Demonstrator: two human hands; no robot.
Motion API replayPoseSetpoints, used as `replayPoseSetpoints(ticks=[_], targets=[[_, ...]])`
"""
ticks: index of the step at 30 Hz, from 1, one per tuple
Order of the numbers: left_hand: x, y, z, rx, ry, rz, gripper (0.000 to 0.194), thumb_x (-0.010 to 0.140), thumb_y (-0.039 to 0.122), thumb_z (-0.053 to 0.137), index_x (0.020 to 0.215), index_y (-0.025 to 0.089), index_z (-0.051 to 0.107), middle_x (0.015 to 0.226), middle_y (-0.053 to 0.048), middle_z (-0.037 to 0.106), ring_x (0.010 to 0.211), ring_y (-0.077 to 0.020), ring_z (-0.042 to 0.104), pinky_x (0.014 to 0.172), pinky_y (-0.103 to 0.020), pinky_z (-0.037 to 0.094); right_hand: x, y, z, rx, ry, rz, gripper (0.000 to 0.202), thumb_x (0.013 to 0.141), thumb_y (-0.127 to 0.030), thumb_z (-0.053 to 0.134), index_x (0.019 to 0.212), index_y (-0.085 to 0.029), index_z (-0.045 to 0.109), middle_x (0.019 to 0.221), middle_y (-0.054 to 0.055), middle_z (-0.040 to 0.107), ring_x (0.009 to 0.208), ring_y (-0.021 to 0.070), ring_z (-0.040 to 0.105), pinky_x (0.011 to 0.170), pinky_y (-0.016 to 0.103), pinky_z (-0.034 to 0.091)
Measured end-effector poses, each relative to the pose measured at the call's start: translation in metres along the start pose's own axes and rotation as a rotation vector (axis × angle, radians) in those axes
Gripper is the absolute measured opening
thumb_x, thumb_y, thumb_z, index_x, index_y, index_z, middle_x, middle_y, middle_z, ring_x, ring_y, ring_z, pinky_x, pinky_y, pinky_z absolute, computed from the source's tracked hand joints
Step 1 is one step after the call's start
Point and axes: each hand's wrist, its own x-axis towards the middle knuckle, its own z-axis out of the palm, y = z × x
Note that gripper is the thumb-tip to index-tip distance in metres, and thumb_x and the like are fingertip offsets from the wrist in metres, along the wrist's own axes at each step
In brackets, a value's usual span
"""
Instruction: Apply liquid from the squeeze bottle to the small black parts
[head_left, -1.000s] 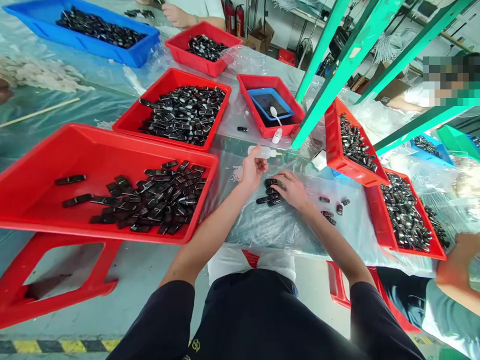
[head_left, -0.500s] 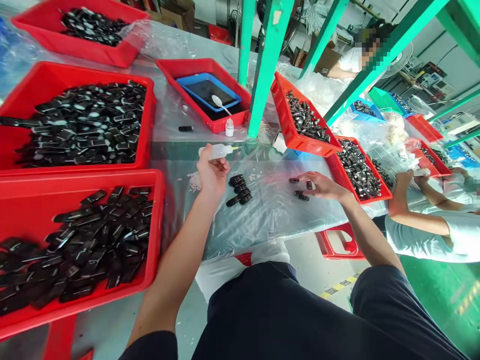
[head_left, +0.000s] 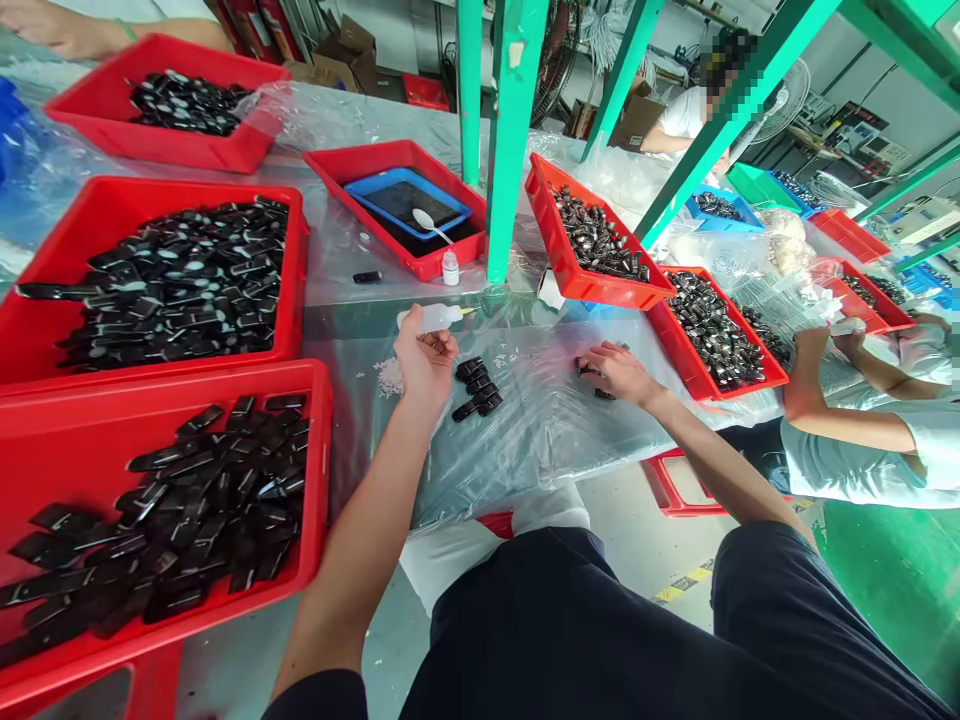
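Note:
My left hand [head_left: 426, 358] is closed around a white squeeze bottle [head_left: 436, 318], whose thin yellowish tip points right. A small group of glossy black plastic pieces [head_left: 477, 388] lies side by side on the plastic-covered table, just right of that hand. White granules [head_left: 388, 378] are scattered to its left. Farther right, my right hand [head_left: 616, 372] is down at the table with its fingers curled over a few loose black pieces [head_left: 603, 393]. One piece shows at its fingertips; the hand hides most of the others.
Red bins [head_left: 319, 470] heaped with black parts stand at the left. Behind the hands is a red bin [head_left: 431, 262] holding a blue tray [head_left: 352, 187] and white spoon [head_left: 431, 224]. A small dropper bottle [head_left: 450, 268] stands beside a green post [head_left: 506, 150]. Co-workers sit at the right.
My right hand has lowered and moved slightly left, its fingers closing over the loose black pieces. My left hand keeps the bottle in place. The view has shifted slightly; another person's arm shows at upper left.

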Motion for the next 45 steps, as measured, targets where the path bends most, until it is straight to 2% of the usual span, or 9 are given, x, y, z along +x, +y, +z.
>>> replayPoseSetpoints(ticks=[4,10,15,19,23,27,37,40,45], targets=[[0.0,0.0,0.0,-0.005,0.006,-0.006,0.047,0.081,0.062,0.079,0.076,0.021,0.057,0.055,0.006,0.049,0.045,-0.0073,0.048,0.045,-0.021,0.037,-0.001,-0.005,0.0,-0.017,0.027,0.001,0.02,0.102,-0.027,0.06,0.113,-0.019,0.075,0.118,0.014,0.074,0.111,0.0296,0.064,0.098,0.039,0.049],[-0.001,0.0,0.0,-0.029,0.001,-0.014,0.044,0.081,0.059,0.08,0.077,0.021,0.058,0.056,0.005,0.051,0.046,-0.0073,0.048,0.045,-0.021,0.038,-0.008,-0.003,0.001,0.037,-0.001,0.098,0.028,0.101,-0.024,0.061,0.126,-0.018,0.072,0.123,0.014,0.075,0.111,0.0287,0.068,0.093,0.038,0.052],[0.0,-0.001,-0.001,-0.026,-0.003,0.014,0.044,0.079,0.059,0.082,0.079,0.021,0.059,0.058,0.005,0.052,0.047,-0.0072,0.051,0.046,-0.022,0.038,0.0,-0.014,0.003,0.129,0.082,0.103,0.024,0.099,-0.018,0.054,0.116,-0.019,0.071,0.116,0.012,0.078,0.103,0.0258,0.07,0.087,0.036,0.052],[0.0,0.0,-0.001,-0.021,-0.002,0.007,0.047,0.081,0.061,0.081,0.079,0.021,0.058,0.057,0.006,0.051,0.047,-0.0063,0.049,0.047,-0.021,0.036,0.026,-0.049,0.006,0.264,0.14,0.068,0.027,0.102,-0.021,0.045,0.121,-0.018,0.064,0.116,0.01,0.077,0.089,0.0221,0.07,0.076,0.033,0.048],[-0.002,0.002,0.0,-0.06,0.023,-0.019,0.041,0.081,0.052,0.083,0.077,0.019,0.058,0.058,0.006,0.052,0.047,-0.0052,0.048,0.047,-0.02,0.036,0.067,-0.089,0.007,0.239,0.13,0.028,0.027,0.106,-0.026,0.042,0.12,-0.018,0.064,0.119,0.011,0.078,0.095,0.0235,0.072,0.077,0.033,0.045],[-0.003,0.006,0.0,-0.063,0.032,-0.031,0.042,0.083,0.054,0.081,0.078,0.017,0.061,0.056,0.006,0.051,0.046,-0.0056,0.046,0.047,-0.02,0.035,0.1,-0.104,0.007,0.164,0.078,0.098,0.026,0.105,-0.032,0.048,0.116,-0.02,0.068,0.116,0.01,0.08,0.1,0.0249,0.073,0.076,0.031,0.044],[0.0,0.006,-0.003,-0.038,0.018,-0.017,0.046,0.083,0.06,0.079,0.078,0.018,0.061,0.056,0.005,0.05,0.047,-0.0067,0.045,0.046,-0.022,0.034,0.111,-0.093,0.015,0.236,0.123,0.146,0.024,0.101,-0.038,0.059,0.112,-0.02,0.07,0.112,0.011,0.08,0.099,0.0259,0.073,0.076,0.032,0.045],[0.002,0.004,-0.005,-0.023,0.023,0.003,0.045,0.082,0.058,0.081,0.077,0.019,0.061,0.057,0.005,0.05,0.048,-0.007,0.046,0.046,-0.023,0.034,0.106,-0.083,0.015,0.407,0.221,0.152,0.03,0.102,-0.05,0.059,0.106,-0.021,0.067,0.103,0.008,0.078,0.091,0.0243,0.07,0.077,0.033,0.045],[0.002,0.001,-0.006,0.006,0.009,0.001,0.041,0.082,0.054,0.081,0.077,0.019,0.061,0.057,0.004,0.049,0.048,-0.0068,0.044,0.046,-0.022,0.035,0.105,-0.065,0.027,0.911,0.375,0.003,0.028,0.109,-0.044,0.039,0.101,-0.025,0.058,0.088,0.001,0.063,0.079,0.0186,0.056,0.079,0.033,0.047]])
